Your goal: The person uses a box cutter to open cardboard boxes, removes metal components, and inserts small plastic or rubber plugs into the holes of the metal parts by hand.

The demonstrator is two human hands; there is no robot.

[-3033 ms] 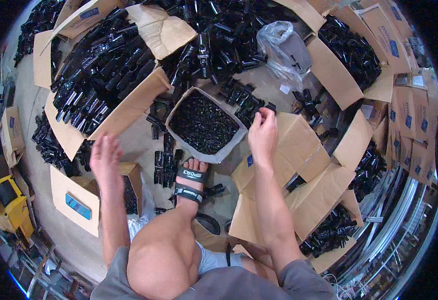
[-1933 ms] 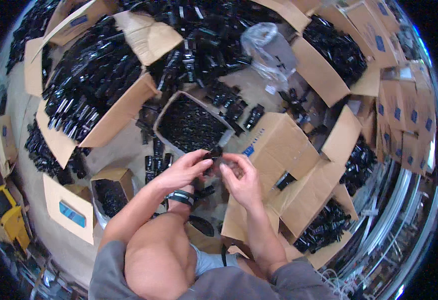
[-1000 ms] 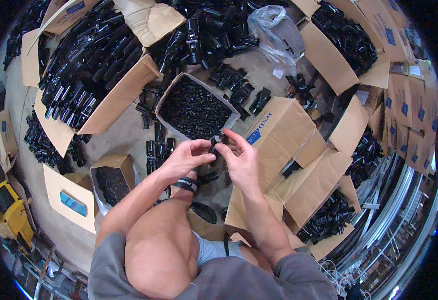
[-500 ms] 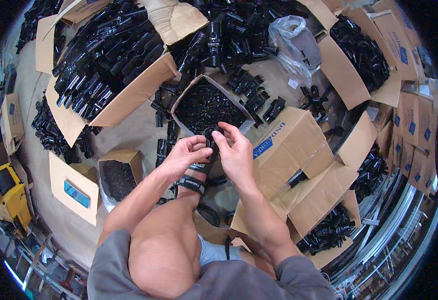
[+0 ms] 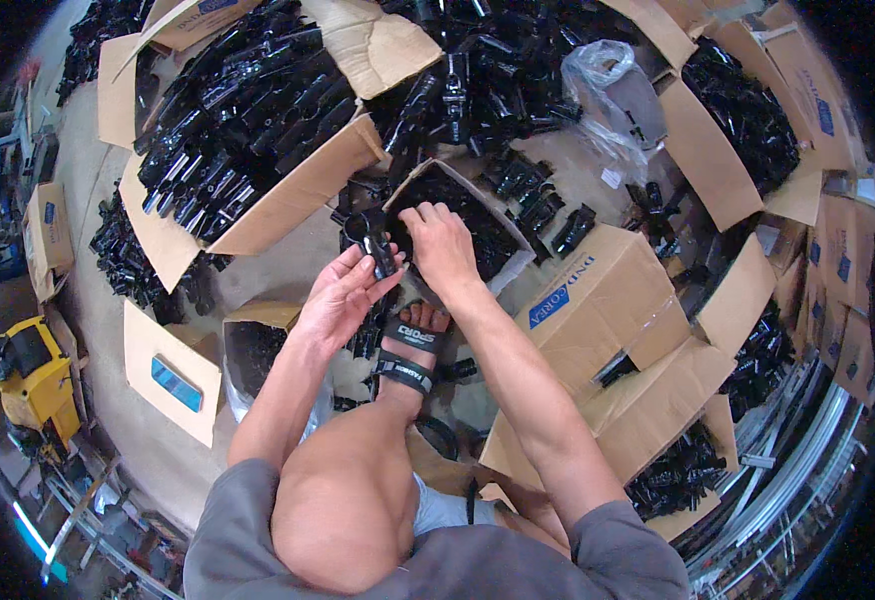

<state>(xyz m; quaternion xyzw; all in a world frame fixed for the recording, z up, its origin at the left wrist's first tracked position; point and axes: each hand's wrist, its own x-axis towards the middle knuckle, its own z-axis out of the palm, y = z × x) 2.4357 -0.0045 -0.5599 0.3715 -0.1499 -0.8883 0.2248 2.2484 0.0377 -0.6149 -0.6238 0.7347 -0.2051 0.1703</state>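
Observation:
My left hand point(image 5: 341, 290) pinches a glossy black part with a ring-shaped end point(image 5: 378, 246), held up at the near left side of an open box. Close by on the right, my right hand point(image 5: 444, 243) is over that box point(image 5: 511, 268), its fingers bent inward and pressed together. Whatever those fingertips hold, if anything, is hidden. Small black pieces point(image 5: 488, 235) fill the box, partly covered by my right hand. Just below the hands is my sandaled foot point(image 5: 413, 345).
Long black parts heap up in a big carton point(image 5: 248, 120) at the far left. A closed-sided carton point(image 5: 598, 300) lies to the right. Loose black parts point(image 5: 533, 195) lie beyond the box. A phone point(image 5: 177, 383) rests on cardboard, beside a yellow machine point(image 5: 36, 370) further left.
Both hands were together over a small dark piece. Now they are apart: the left shows a ringed black part, the right has moved over the box. The whole view has shifted slightly.

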